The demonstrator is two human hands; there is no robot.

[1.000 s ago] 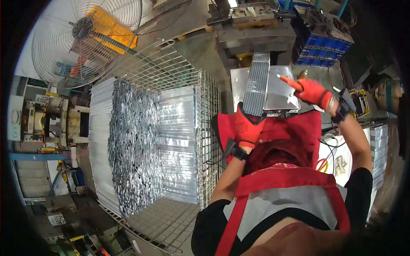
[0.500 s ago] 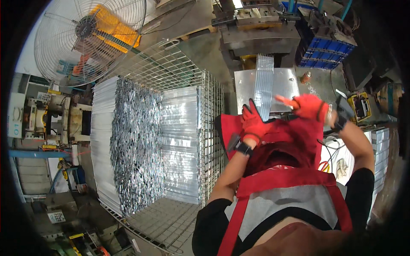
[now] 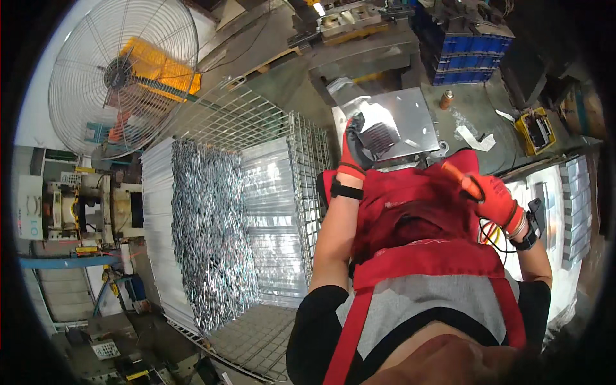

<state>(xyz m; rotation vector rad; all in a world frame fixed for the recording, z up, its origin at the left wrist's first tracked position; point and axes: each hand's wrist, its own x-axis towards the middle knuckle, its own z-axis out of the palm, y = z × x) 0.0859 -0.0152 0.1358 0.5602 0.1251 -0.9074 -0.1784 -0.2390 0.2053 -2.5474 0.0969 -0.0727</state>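
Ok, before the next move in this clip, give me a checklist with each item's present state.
1. Left hand gloved and at the strip bundle: ok.
2. Left hand's grip firm: cannot tell, partly hidden.
3. Right hand gloved and holding the orange-handled tool: ok.
4. Tool apart from the left hand: ok.
5. Tool tip sound: cannot tell, too small.
6. Floor beside the metal plate free of scraps: not ok, a white scrap lies there.

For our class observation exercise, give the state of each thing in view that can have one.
Right gloved hand, closed on orange-handled tool
Left gloved hand, at strip bundle, grip unclear
Wire-mesh cage, partly filled with stacked metal strips
Blue crates, stacked
Yellow bin, open, holding dark items
Fan, running or off unclear
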